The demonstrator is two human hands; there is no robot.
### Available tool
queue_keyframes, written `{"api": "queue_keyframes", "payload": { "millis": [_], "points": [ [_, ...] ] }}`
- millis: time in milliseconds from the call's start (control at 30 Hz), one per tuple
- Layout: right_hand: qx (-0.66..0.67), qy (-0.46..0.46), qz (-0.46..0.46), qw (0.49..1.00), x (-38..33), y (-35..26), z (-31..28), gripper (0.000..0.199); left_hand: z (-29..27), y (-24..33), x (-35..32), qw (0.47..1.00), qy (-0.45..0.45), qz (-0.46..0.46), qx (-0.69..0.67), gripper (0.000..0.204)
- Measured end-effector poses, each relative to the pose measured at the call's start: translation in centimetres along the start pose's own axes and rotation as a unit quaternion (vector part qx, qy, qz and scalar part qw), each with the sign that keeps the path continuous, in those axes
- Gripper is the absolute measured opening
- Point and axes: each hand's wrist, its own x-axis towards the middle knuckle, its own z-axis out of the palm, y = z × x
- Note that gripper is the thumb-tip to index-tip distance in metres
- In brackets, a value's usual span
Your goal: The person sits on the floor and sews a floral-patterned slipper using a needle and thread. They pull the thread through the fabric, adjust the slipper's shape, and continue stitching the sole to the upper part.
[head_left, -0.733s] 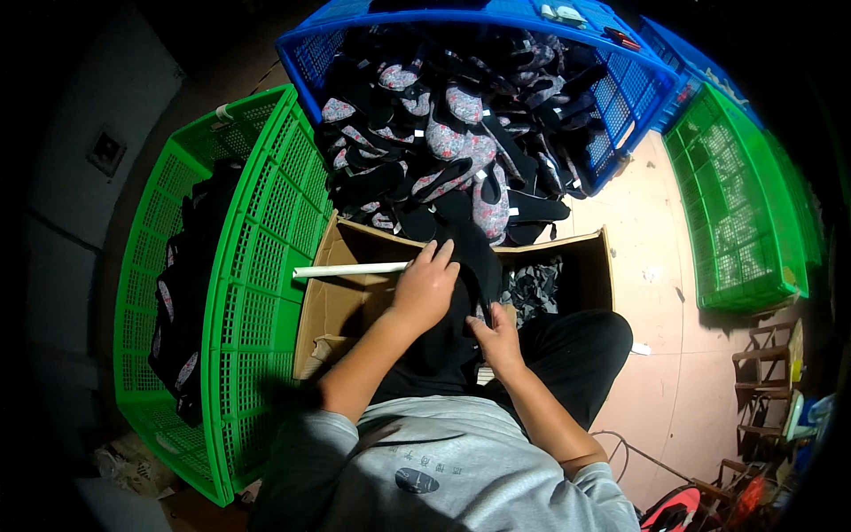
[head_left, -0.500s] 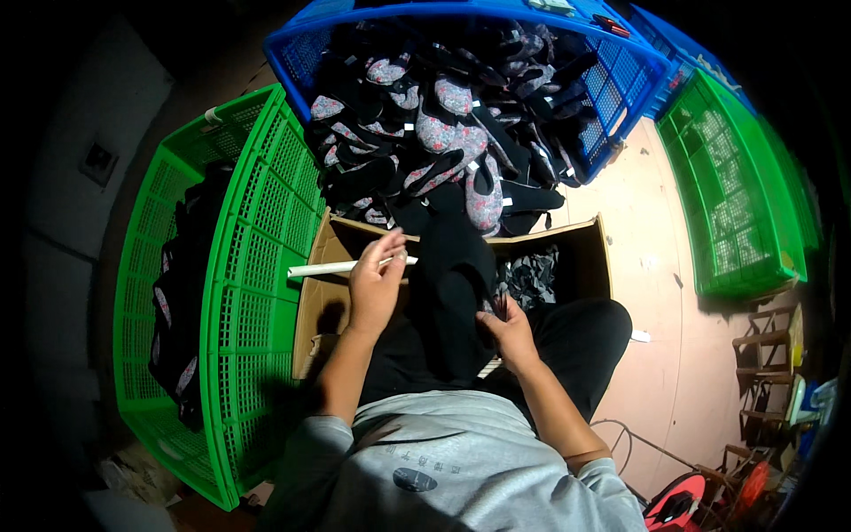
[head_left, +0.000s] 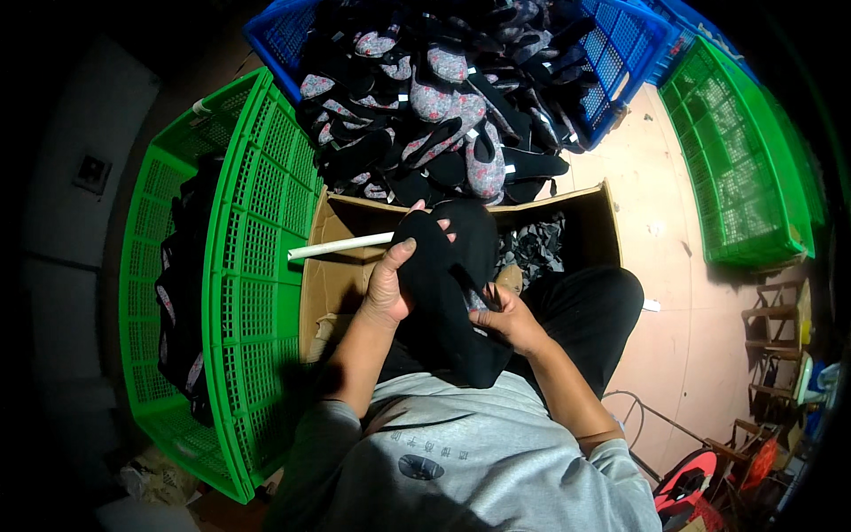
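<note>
My left hand [head_left: 390, 284] is wrapped around a black cloth shoe [head_left: 434, 275], thumb on the near side and fingertips showing at its far end. A second rounded black shape [head_left: 474, 226] lies against it, perhaps the other shoe of a pair. My right hand [head_left: 514, 321] is closed at the shoe's right edge, where a little patterned lining shows. Thin dark pieces stick up by its fingers; I cannot tell whether they are a tool or shoe parts. Below the hands, an open cardboard box [head_left: 589, 208] holds grey-black scraps [head_left: 536, 248].
Ahead, a blue crate [head_left: 634, 44] overflows with black and floral shoes [head_left: 483, 164]. A green crate [head_left: 261, 177] with more dark shoes stands left; another green crate [head_left: 740, 168] stands right. A white tube [head_left: 337, 246] crosses the box's left side. Wooden racks [head_left: 776, 337] sit far right.
My left hand, open and raised beside the shoe before, has closed on it. The shoe has tilted, its near end shifting right. My right hand stays at the shoe's right edge.
</note>
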Motion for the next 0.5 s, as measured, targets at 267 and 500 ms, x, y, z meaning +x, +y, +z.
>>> {"api": "queue_keyframes", "payload": {
  "millis": [267, 500],
  "points": [
    [0.051, 0.085, -0.133, 0.986, 0.6, -0.4, -1.9, 0.012, 0.8, 0.9, -0.2, 0.973, 0.203, 0.090, 0.063, 0.060],
    [-0.122, 0.033, -0.146, 0.981, -0.9, -2.3, -0.1, 0.021, -1.7, 0.4, 0.3, 0.948, 0.289, 0.118, 0.057, 0.049]
  ]
}}
